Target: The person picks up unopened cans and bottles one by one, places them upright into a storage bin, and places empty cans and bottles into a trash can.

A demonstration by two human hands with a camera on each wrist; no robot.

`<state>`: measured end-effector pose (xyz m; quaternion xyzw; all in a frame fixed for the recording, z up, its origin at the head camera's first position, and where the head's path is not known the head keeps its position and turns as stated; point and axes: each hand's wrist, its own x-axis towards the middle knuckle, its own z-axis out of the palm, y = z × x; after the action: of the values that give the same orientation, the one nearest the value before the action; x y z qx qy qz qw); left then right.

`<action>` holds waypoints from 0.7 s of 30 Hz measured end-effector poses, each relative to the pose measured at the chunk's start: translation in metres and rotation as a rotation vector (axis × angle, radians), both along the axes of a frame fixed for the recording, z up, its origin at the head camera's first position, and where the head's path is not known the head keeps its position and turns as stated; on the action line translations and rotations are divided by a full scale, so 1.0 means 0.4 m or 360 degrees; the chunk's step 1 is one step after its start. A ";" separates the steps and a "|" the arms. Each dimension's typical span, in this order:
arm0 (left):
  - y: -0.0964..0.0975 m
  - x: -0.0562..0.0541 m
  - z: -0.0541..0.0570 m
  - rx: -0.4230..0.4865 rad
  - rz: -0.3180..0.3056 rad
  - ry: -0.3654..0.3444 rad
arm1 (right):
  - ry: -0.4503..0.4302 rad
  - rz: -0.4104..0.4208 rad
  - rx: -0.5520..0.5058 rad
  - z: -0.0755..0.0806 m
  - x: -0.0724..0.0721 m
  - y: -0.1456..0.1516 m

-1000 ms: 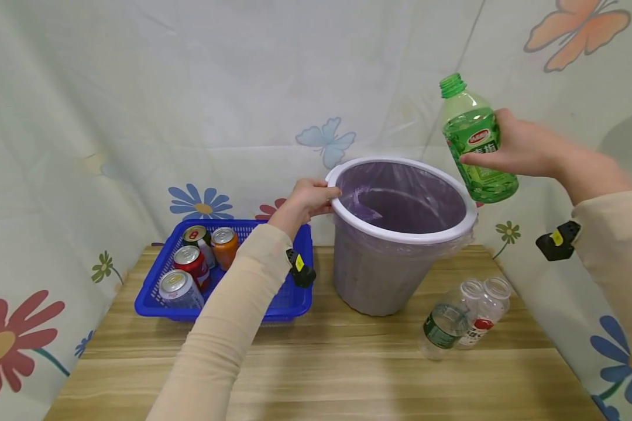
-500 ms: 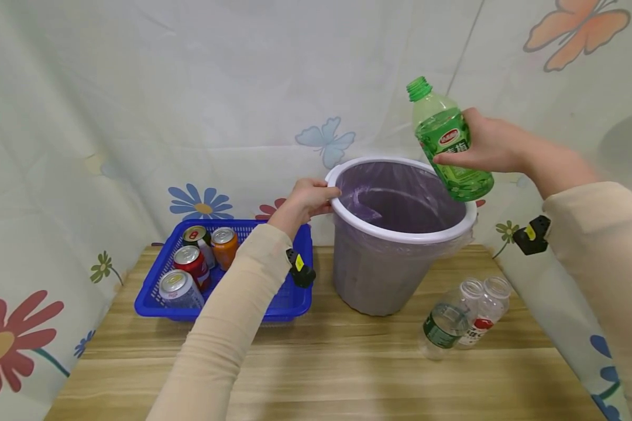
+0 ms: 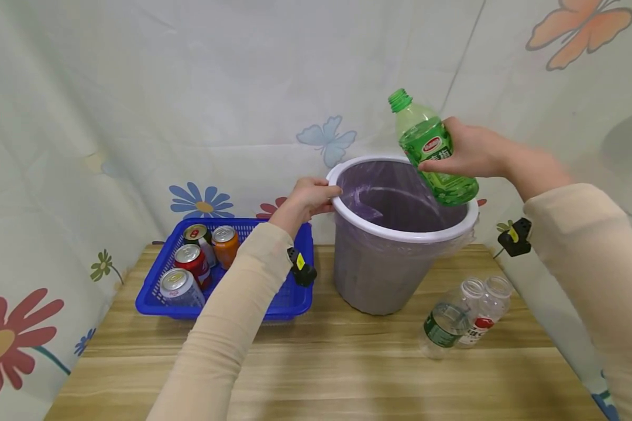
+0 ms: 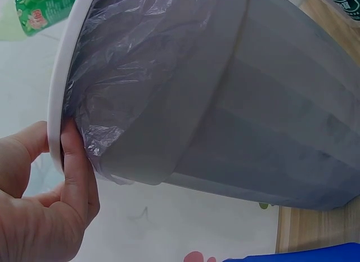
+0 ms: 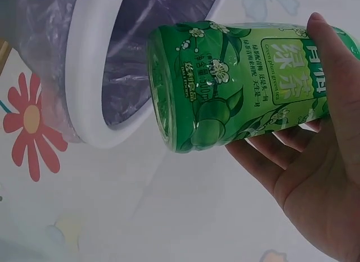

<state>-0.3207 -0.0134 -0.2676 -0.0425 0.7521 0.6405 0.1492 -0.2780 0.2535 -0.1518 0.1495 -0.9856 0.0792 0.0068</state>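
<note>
My left hand [image 3: 312, 197] grips the white rim [image 4: 58, 76] of a grey trash can, thumb inside and fingers outside. The trash can [image 3: 376, 275] stands tilted on the table and is lined with a thin purple plastic bag [image 4: 129, 65]. Wrapped round a green tea bottle [image 3: 434, 149] are the fingers and thumb of my right hand [image 3: 476, 149]. That bottle has no cap and leans with its neck up and to the left. Its base [image 5: 160, 87] hangs over the right part of the can's opening.
A blue plastic basket [image 3: 150, 292] with several drink cans, including an orange can [image 3: 225, 248] and a red can [image 3: 192, 269], stands at the left. Two clear bottles, one green-labelled bottle [image 3: 442, 330] and one red-labelled bottle [image 3: 481, 324], stand right of the trash can. Printed cloth hangs behind.
My right hand has carried the green tea bottle left, from beside the trash can to over its opening, and lately a little lower. The left hand keeps its place on the rim.
</note>
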 end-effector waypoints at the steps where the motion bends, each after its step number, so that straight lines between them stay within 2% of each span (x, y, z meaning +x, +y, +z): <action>1: 0.000 0.001 0.000 0.0009 0.0002 0.0001 | -0.0005 0.0007 0.0002 -0.003 -0.001 -0.003; 21: 0.003 -0.001 -0.005 0.0057 0.0008 0.0025 | -0.0123 0.0088 -0.0073 -0.048 -0.004 -0.029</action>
<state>-0.3213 -0.0123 -0.2696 -0.0365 0.7415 0.6546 0.1424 -0.2796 0.2418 -0.1711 0.1735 -0.9785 0.1076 -0.0301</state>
